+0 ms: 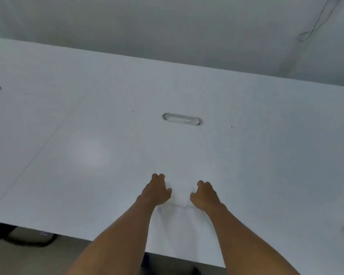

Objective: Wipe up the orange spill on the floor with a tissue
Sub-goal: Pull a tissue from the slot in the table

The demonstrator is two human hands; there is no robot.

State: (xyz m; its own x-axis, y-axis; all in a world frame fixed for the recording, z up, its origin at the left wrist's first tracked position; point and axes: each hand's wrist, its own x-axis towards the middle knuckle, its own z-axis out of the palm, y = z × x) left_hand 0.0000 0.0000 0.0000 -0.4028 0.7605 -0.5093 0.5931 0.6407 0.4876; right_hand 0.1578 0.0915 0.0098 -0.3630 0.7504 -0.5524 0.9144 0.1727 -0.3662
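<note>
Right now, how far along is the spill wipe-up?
Early. Done: nothing visible; no orange spill shows in the head view, and the floor strip under the table edge looks unwiped. In hand: both hands, left hand and right hand, rest on a white tissue lying on the table top; the grip itself is unclear. Left: lift the tissue, get down to the floor, wipe.

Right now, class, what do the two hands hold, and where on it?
A white tissue lying on the white table: the left hand holds its left edge, the right hand its right edge.
</note>
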